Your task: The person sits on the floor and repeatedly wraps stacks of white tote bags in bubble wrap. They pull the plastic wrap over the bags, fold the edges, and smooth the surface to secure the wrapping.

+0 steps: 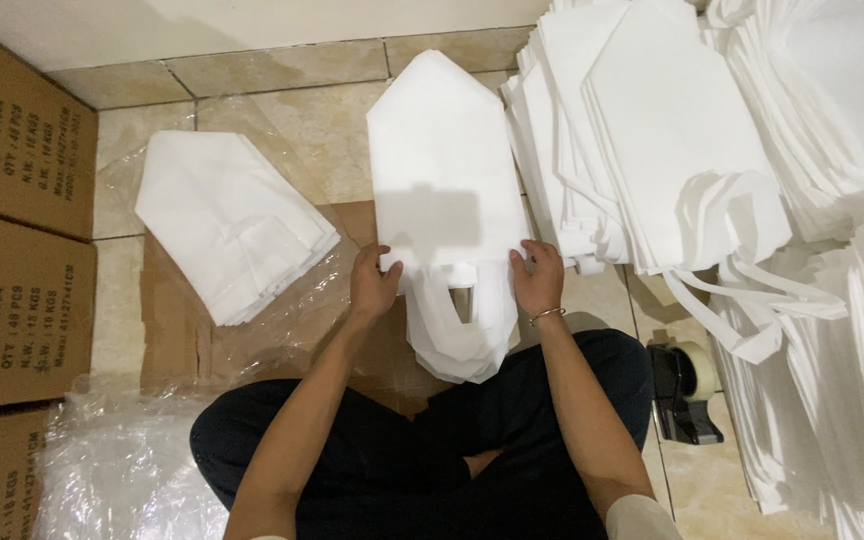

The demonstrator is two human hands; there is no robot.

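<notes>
White fabric bags (442, 190) stacked flat on brown cardboard (177, 320) over floor tiles, handles toward dark-trousered lap. Left hand (372, 285) and right hand (539, 280) pressed open-fingered on stack's edges, gripping nothing. Smaller bag pile (227, 235) left; tall piles (672, 150) right; tape dispenser (685, 390) nearby.

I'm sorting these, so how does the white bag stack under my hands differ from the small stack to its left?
The middle stack lies straight, handles toward the person, both hands on it; the left stack lies angled on clear plastic, untouched. The middle one looks longer. Both are white fabric bags.
</notes>
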